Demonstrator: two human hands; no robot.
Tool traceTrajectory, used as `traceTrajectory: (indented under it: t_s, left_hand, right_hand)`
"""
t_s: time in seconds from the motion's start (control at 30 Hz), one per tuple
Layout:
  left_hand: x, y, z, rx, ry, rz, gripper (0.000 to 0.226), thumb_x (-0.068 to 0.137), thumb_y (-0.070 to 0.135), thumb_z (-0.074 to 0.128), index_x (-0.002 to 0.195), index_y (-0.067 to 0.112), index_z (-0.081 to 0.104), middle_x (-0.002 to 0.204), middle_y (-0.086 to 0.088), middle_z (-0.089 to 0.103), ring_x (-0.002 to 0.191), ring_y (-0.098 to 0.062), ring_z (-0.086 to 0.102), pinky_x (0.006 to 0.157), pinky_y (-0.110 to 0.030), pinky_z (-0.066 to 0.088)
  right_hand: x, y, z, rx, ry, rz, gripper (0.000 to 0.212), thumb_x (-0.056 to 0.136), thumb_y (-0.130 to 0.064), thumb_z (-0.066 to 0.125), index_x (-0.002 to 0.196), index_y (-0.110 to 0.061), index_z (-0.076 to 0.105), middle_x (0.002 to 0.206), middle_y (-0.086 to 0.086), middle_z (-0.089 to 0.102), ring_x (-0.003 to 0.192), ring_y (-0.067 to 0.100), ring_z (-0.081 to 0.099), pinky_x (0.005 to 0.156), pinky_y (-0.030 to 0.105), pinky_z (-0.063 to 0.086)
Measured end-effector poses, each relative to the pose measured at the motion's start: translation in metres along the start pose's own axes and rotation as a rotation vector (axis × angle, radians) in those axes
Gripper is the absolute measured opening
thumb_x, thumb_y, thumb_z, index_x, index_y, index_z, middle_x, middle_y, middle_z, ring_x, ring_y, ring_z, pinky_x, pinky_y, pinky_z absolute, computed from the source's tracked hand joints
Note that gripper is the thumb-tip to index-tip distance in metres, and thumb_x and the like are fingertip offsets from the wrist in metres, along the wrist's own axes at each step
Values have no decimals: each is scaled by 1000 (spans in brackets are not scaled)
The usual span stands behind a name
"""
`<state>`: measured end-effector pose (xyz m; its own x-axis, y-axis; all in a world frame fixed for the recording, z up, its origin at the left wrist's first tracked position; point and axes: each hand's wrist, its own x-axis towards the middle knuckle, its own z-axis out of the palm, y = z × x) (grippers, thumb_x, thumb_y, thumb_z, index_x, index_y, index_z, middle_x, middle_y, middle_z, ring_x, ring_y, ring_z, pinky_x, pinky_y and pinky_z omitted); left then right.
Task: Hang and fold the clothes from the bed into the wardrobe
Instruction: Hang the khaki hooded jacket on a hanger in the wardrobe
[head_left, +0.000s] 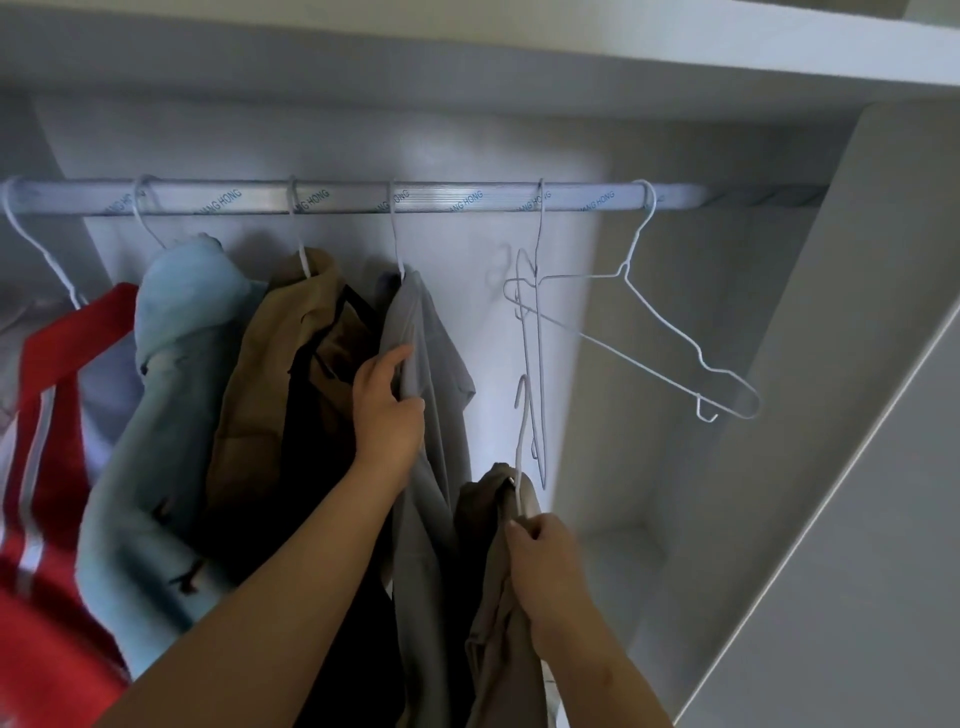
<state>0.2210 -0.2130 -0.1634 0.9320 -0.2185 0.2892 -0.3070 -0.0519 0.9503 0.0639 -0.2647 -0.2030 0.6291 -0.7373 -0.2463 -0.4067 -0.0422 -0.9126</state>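
The left hand (387, 410) grips the edge of a grey shirt (434, 332) that hangs on the wardrobe rail (363, 196). The right hand (545, 551) is closed around a white wire hanger (519, 441) carrying a brown garment (496, 597). It holds them below the rail, near an empty hanger (625, 270).

Legend: red garment (52, 395) with white stripes; light blue garment (176, 364); tan garment (265, 364); black garment (322, 478); plain grey garment (431, 353); plain taupe garment (493, 597). The wire hangers (670, 328) are white, the silver rail (467, 197) bears repeated blue lettering, and the wardrobe walls (857, 415) are pale grey-white.
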Motion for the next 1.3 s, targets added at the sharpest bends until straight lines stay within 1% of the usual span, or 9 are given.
traceTrajectory:
  t_s: [0.17,0.23,0.4,0.57,0.73,0.93,1.03,1.13,1.3]
  left_hand:
    - [-4,4,0,-15,-4,-15,55,85,-12,47,120,30,53,139,1,36,114,-4,39,61,4,38]
    - [-5,5,-2,-21,-9,-16,54,85,-12,48,113,34,53,138,1,38,113,-5,40,60,2,39]
    - [-6,6,-12,-17,-31,-18,53,84,-10,51,108,38,53,128,9,41,110,-4,40,65,-5,38]
    - [-4,6,-27,-7,-69,-44,53,82,-9,53,111,35,56,120,15,40,109,-3,41,75,-11,37]
    - [-4,15,-33,-94,-66,-130,52,81,-11,54,106,34,59,94,25,40,64,2,48,46,-2,41]
    - [3,24,-31,-30,-65,-125,45,78,-9,51,90,34,55,93,6,50,64,-10,51,47,-18,43]
    - [13,30,-31,44,-134,-61,44,79,-3,56,104,32,49,103,6,46,77,-9,51,58,-21,43]
    - [22,34,-31,85,-276,-71,53,79,3,61,112,38,40,112,2,43,89,-15,50,63,-22,44]
    - [31,33,-33,52,-310,-98,54,77,5,63,113,39,39,112,-1,47,88,-15,53,67,-25,46]
  right_hand:
    - [-5,-4,3,27,-8,15,15,99,-19,41,90,-14,52,83,0,51,72,9,49,69,20,41]
    - [-6,-9,1,48,-13,-14,20,99,-18,42,81,-17,51,81,-2,52,70,8,49,63,16,40]
    - [-3,-32,0,129,-46,-97,14,99,-21,42,88,-21,52,83,-5,52,73,6,51,61,16,41]
    - [14,-44,-7,242,109,-90,15,97,-19,43,94,-10,54,81,3,54,70,12,51,58,24,40]
    - [24,-59,-14,319,208,-124,25,94,-9,42,71,-13,48,64,3,47,55,13,44,51,23,35]
    - [29,-91,-20,188,5,-267,20,96,-19,49,77,-18,58,76,4,58,66,12,54,54,19,43]
    - [36,-115,-27,140,17,-370,21,95,-19,50,75,-18,57,73,0,57,64,8,51,48,12,42]
    - [46,-140,-28,148,17,-412,19,95,-19,51,79,-13,59,72,2,58,65,12,53,59,22,45]
    - [71,-173,-21,86,82,-528,19,95,-18,49,82,-8,58,66,1,54,58,10,48,43,11,38]
